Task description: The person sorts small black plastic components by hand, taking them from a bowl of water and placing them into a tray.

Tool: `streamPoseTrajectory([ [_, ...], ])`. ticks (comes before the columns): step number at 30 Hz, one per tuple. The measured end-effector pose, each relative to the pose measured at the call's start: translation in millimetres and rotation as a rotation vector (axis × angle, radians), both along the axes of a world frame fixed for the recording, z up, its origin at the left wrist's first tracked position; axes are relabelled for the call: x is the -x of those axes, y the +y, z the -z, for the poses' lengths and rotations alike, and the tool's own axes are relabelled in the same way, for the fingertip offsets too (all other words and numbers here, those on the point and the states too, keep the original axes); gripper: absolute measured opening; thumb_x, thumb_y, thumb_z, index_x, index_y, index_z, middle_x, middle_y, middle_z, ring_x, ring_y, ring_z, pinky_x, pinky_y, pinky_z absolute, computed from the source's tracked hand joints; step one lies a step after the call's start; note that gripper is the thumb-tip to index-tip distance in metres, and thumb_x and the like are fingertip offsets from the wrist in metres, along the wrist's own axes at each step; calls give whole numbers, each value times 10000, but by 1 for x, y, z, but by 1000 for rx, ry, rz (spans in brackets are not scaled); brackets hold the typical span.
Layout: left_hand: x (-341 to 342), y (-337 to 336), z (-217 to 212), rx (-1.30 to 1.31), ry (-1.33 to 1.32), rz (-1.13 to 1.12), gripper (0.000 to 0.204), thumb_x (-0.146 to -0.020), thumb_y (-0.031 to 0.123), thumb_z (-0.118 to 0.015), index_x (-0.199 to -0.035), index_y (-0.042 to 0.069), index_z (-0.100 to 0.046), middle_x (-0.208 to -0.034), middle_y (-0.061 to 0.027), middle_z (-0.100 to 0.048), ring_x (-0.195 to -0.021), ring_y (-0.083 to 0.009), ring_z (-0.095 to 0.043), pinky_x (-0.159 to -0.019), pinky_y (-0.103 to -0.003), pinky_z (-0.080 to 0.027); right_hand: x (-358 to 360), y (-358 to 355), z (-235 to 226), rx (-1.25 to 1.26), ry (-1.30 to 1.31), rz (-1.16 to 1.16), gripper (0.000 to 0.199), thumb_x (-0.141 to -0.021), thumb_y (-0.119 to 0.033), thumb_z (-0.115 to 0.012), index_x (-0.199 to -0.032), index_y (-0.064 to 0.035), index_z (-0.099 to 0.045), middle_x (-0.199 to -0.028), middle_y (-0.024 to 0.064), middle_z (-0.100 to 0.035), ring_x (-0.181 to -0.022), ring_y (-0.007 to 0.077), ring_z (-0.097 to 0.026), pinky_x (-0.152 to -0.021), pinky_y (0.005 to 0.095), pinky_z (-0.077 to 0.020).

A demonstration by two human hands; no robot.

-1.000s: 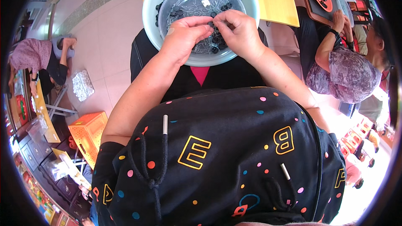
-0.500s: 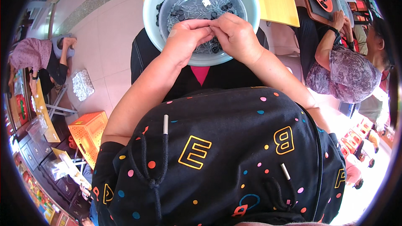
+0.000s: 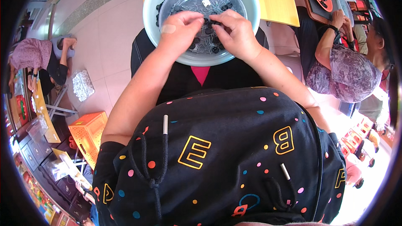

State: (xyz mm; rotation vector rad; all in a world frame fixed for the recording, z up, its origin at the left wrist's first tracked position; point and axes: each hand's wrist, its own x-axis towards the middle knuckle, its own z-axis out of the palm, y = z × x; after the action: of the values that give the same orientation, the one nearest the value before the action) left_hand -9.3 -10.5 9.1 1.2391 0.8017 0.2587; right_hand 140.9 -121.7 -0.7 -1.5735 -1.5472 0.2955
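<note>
A light-blue basin (image 3: pixel 149 16) sits against my lap, and a translucent bowl (image 3: pixel 168 1) rests inside it. Loose metal screws (image 3: pixel 190 6) and small black round parts (image 3: pixel 177 8) lie in the bowl, with one white piece (image 3: pixel 206 2) among them. Above the bowl's near side, my left hand (image 3: pixel 180 31) has thumb and fingers drawn together; whatever they hold is hidden. Just across a narrow gap, my right hand (image 3: pixel 238 35) pinches what looks like a small black round part between thumb and fingers. More black parts lie in the basin around the bowl.
A yellow tabletop (image 3: pixel 276 0) stands beyond the basin. At right sits another person (image 3: pixel 345 71) near an orange plate (image 3: pixel 329 7) of black parts. To the left are an orange crate (image 3: pixel 88 132), a bag of white pieces (image 3: pixel 83 85) and a bending person (image 3: pixel 35 54).
My hands were touching at the fingertips and are now apart. The left hand has moved slightly left and up, uncovering black parts in the bowl.
</note>
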Motion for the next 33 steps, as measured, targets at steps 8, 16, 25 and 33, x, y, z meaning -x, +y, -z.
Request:
streamPoseTrajectory([
  [8, -5, 41, 22, -1337, 706, 182, 202, -834, 223, -620, -974, 80, -642, -920, -153, -639, -897, -329, -611, -800, -428, -487, 0, 3, 10, 118, 408, 145, 218, -791, -36, -668, -1009, -43, -649, -813, 73, -636, -614, 113, -582, -590, 251, -487],
  [16, -5, 38, 26, -1274, 601, 144, 174, -823, 171, -639, -966, 73, -618, -926, -129, -634, -889, -295, -615, -766, -401, -492, -6, 4, 1, 170, 661, 66, 160, -848, 25, -619, -1003, -12, -604, -892, 1, -637, -750, 39, -560, -658, 175, -450],
  [25, 1, 14, 5, 312, -228, -222, 286, -894, 100, -578, -1131, -60, -566, -1062, -145, -623, -974, -177, -602, -868, -276, -507, -1, 1, -8, 105, 659, 102, 122, -818, -5, -664, -934, -8, -625, -877, 20, -634, -709, 42, -563, -618, 193, -464],
  [33, 1, -3, -5, 418, -330, -222, 288, -904, 91, -556, -1144, -68, -544, -1092, -152, -602, -1014, -210, -594, -928, -286, -487, 9, 1, -14, -28, 491, 95, 131, -795, -1, -676, -916, -16, -629, -818, 15, -585, -634, 43, -541, -564, 193, -447],
])
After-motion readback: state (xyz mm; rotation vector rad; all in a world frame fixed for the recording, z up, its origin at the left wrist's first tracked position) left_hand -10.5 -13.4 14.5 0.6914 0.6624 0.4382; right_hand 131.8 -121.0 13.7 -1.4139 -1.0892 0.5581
